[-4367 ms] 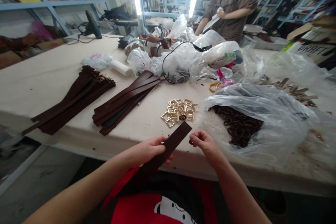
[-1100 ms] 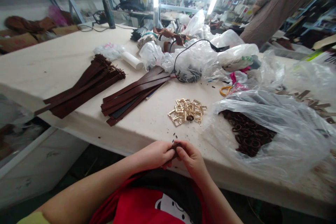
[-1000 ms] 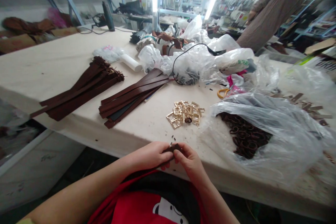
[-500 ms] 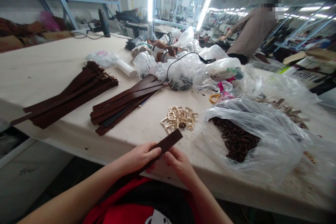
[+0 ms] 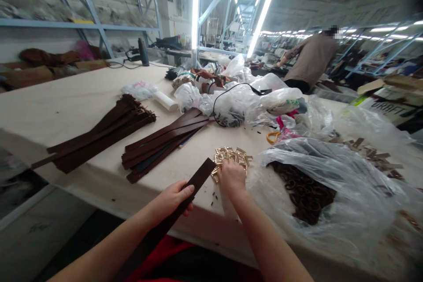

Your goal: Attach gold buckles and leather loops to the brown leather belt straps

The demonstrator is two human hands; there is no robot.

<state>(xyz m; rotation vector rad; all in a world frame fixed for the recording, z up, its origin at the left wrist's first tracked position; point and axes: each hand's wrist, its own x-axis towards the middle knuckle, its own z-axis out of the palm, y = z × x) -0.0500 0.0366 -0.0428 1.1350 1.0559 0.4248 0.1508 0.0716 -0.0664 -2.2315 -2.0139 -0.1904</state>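
Observation:
My left hand [image 5: 173,199] is closed round a dark brown leather strap [image 5: 197,180] whose free end points up and right over the table's front edge. My right hand [image 5: 232,178] reaches forward onto a small pile of gold metal buckles [image 5: 231,157]; its fingertips are among the buckles and hidden behind the hand's back, so I cannot tell whether they grip one.
Two stacks of brown straps [image 5: 99,134] [image 5: 163,140] lie to the left. A clear plastic bag [image 5: 330,176] with dark brown loops [image 5: 302,189] sits at right. Crumpled bags, a black cable and orange scissors [image 5: 272,135] clutter the middle. A person [image 5: 309,59] stands beyond the table [image 5: 62,101].
My right hand left the strap's end and moved forward onto the gold buckles. The left hand keeps the strap, its end now raised. The person at the back walked away to the right.

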